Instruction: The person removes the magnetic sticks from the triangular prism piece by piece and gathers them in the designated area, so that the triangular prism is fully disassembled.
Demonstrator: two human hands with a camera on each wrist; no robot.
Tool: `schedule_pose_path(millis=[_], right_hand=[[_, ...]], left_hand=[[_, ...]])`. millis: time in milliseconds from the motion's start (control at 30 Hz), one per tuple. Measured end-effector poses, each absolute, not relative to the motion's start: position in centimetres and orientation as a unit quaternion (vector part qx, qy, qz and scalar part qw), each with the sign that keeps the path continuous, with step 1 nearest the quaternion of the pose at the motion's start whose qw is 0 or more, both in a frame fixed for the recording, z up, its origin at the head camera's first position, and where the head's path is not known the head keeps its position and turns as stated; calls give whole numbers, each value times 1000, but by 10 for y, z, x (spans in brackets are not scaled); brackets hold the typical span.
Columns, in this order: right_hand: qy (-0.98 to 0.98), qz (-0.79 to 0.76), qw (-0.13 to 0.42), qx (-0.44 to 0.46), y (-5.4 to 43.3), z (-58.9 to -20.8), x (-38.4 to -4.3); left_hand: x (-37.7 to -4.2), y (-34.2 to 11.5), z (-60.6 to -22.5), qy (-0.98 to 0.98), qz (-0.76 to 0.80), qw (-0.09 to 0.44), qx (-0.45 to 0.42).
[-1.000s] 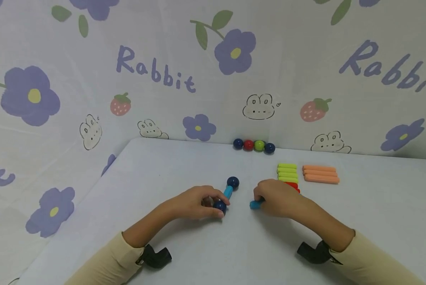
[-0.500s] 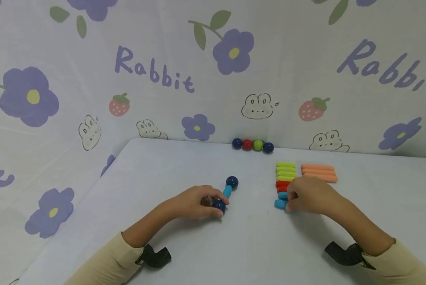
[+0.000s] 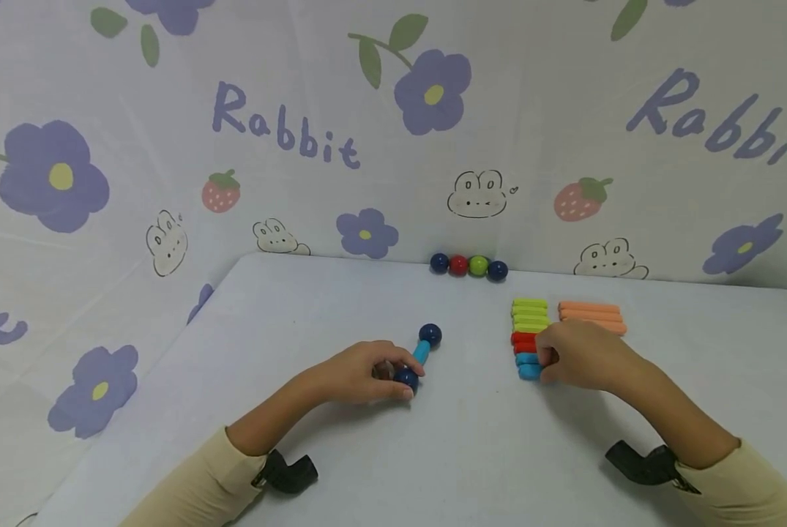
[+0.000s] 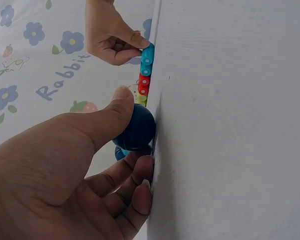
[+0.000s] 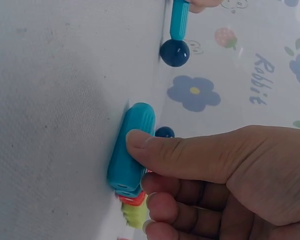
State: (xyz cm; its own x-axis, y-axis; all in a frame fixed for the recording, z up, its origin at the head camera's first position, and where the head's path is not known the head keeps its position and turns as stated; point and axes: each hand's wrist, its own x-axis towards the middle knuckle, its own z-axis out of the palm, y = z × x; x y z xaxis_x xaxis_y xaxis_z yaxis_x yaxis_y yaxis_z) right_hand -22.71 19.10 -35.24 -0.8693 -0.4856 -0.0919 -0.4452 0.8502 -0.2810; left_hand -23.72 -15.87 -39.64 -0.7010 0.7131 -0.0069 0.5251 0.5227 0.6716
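My left hand (image 3: 367,373) rests at the table's middle, its thumb and fingers around a dark blue ball (image 3: 405,379). From that ball a light blue rod (image 3: 422,352) runs to a second dark blue ball (image 3: 430,335), lying farther back. Farther right, my right hand (image 3: 587,355) is at the front of a row of short rods. Its thumb lies along the nearest blue rod (image 5: 132,147), with the other fingers curled behind it. Beside that one is another blue rod (image 3: 527,359), followed by red rods (image 3: 523,343) and yellow-green rods (image 3: 529,315). The hand covers their right ends.
Several longer orange rods (image 3: 591,315) lie side by side behind the right hand. At the back edge of the white table (image 3: 340,300), blue, red and green balls (image 3: 478,266) form a line against a printed cloth (image 3: 288,183).
The right hand has moved right with the blue rods, which now lie against the red ones and line up with the row. My left hand has stayed in place on the ball.
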Motion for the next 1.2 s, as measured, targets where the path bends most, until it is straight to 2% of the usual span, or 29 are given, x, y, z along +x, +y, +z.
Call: schedule_pose_path(millis=[367,533,700,1000,1200], right_hand=[[951,-149,70,-261,192,-351,-231],[940,-169,27,-295,183,-344,-237],[926,-172,-3,-337,151,-338,-243],[922,-116,13,-369,84,-341,-265],[918,-101,58,-379,67,-349,-289]], left_hand=[[-237,-158,-395,859,332,137,366],[-238,-157,-396,859,330,140,364],[-237,-158,-395,861,331,144,359],[-239,-161,-396,853,340,137,370],[-240,-161,-398,848,346,143,376]])
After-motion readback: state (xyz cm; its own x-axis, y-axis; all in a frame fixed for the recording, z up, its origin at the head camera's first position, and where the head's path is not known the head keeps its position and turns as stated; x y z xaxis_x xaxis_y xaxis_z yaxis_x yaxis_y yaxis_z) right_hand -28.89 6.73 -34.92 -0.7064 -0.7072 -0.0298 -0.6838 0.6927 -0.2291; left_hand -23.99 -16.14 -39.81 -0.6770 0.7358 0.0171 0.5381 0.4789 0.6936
